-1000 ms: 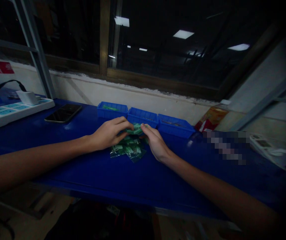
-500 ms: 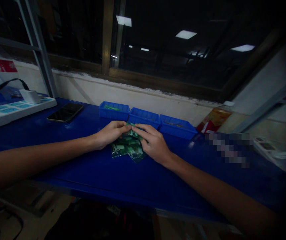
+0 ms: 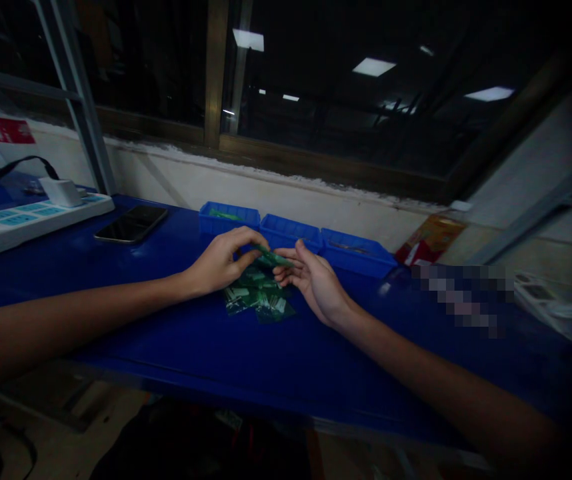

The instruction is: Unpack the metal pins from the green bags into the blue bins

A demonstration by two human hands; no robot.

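Observation:
A small green plastic packet (image 3: 275, 257) is raised over the table, its left end pinched between the thumb and fingers of my left hand (image 3: 223, 261). My right hand (image 3: 318, 280) is at the packet's other end, palm turned inward, thumb up and apart, fingers stretched out by or under the packet. Whether those fingers bear its weight is not clear. Below both hands lies a loose pile of similar green packets (image 3: 259, 299), with pale pieces showing through the film. My fingers partly cover the pile's upper edge.
Along the wall stand a blue bin (image 3: 229, 220) with green items, a middle blue bin (image 3: 291, 233) and a right blue bin (image 3: 357, 255) holding thin pieces. A phone (image 3: 131, 224) and a power strip (image 3: 41, 223) lie left. A red-and-orange bag (image 3: 431, 240) leans on the wall.
The hands have moved apart from their close grip over the pile. A single packet is now lifted in the left hand, and the right hand has turned its palm inward and opened.

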